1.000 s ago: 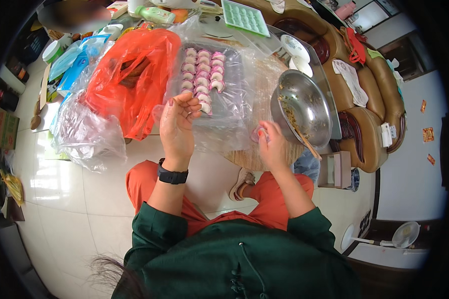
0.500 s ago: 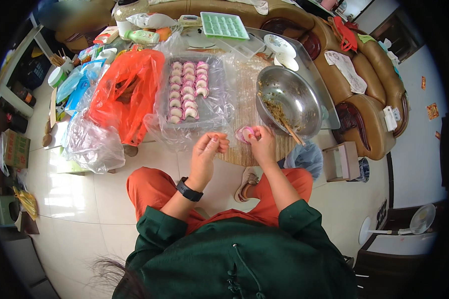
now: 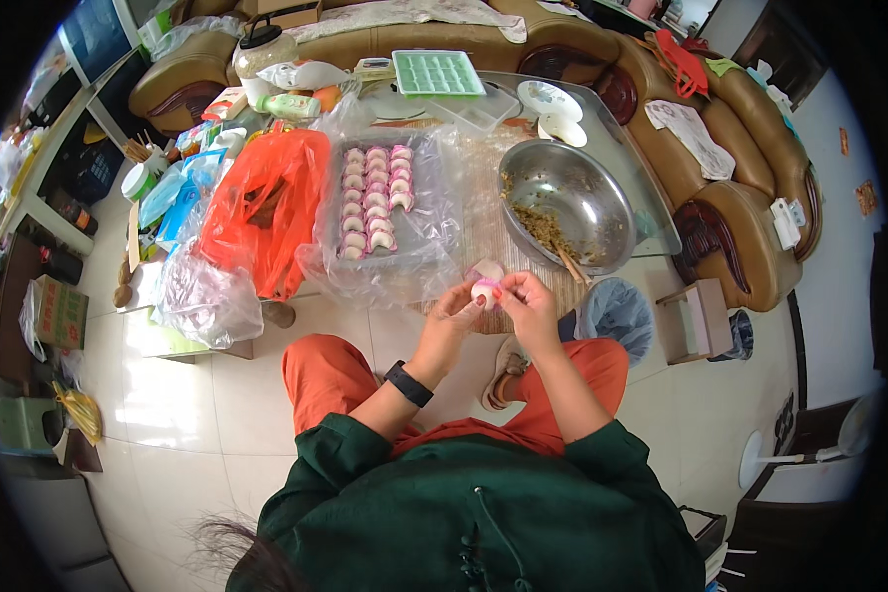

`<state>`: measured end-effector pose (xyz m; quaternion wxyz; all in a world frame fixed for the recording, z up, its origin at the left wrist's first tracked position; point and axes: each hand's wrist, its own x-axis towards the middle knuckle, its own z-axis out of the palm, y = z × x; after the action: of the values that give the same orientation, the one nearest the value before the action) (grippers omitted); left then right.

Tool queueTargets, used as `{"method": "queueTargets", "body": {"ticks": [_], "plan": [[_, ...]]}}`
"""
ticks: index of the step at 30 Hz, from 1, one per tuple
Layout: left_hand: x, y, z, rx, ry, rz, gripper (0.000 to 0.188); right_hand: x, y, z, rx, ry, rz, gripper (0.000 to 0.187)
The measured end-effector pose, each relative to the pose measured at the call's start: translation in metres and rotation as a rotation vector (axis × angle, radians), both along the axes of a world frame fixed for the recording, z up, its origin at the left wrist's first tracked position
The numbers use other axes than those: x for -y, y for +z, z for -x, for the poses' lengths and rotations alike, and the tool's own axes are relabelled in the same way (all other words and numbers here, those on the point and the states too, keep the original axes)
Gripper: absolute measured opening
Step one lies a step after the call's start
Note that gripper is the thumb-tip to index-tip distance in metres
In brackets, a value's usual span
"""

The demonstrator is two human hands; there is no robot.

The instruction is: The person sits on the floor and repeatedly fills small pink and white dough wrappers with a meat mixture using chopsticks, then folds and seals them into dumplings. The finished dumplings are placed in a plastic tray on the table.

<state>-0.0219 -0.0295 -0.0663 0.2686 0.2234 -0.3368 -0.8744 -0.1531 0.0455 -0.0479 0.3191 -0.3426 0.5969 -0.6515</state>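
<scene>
Between the fingertips of both my hands is a round white dumpling wrapper [image 3: 484, 291] with a pink rim. My left hand [image 3: 448, 324] pinches its left side, and my right hand [image 3: 531, 310] grips its right side. More pink-rimmed wrappers [image 3: 485, 267] lie on the board just beyond my fingers, partly hidden. To the right stands a steel bowl [image 3: 602, 202] with brown-green filling [image 3: 540, 225] in it and chopsticks [image 3: 570, 264] leaning over its near rim. On the left, a plastic-lined tray [image 3: 430, 187] carries rows of finished pink-edged dumplings [image 3: 377, 197].
A red plastic bag [image 3: 296, 237] and a clear bag [image 3: 207, 301] crowd the table's left side. Farther back are a green compartment tray [image 3: 436, 74] and small white bowls [image 3: 562, 130]. A lined bin [image 3: 617, 321] and a wooden stool [image 3: 694, 321] stand right of my knee.
My right hand has brought a wrapper from the stack toward me. My left hand has moved right to meet it, and both now hold it.
</scene>
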Motion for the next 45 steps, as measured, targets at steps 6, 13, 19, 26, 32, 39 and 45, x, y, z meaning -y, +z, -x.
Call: {"method": "queueTargets", "body": {"ticks": [6, 13, 19, 26, 32, 39, 45], "plan": [[-0.013, -0.007, -0.005, -0.03, -0.128, -0.19, 0.014, -0.057, 0.014, 0.01, -0.221, -0.224, -0.104, 0.014], [-0.016, -0.003, -0.009, -0.046, -0.185, -0.064, 0.009, -0.053, 0.079, 0.053, -1.212, -0.446, -0.144, 0.041], [-0.025, 0.015, -0.02, 0.005, -0.231, -0.014, 0.009, -0.021, 0.06, 0.109, -1.051, -0.033, -0.118, 0.015], [-0.022, 0.018, -0.044, 0.146, -0.13, 0.046, 0.012, -0.015, 0.089, 0.159, -0.618, -0.207, -0.246, 0.016], [-0.023, 0.012, -0.038, 0.183, -0.097, -0.011, 0.011, -0.019, 0.092, 0.16, -0.474, -0.166, -0.073, 0.016], [-0.021, 0.008, -0.032, 0.221, -0.124, 0.088, 0.007, 0.014, 0.072, 0.157, -0.496, -0.23, -0.094, 0.014], [-0.02, 0.009, -0.034, 0.233, -0.136, 0.07, 0.007, 0.044, 0.065, 0.15, -0.453, -0.276, -0.162, 0.016]]}}
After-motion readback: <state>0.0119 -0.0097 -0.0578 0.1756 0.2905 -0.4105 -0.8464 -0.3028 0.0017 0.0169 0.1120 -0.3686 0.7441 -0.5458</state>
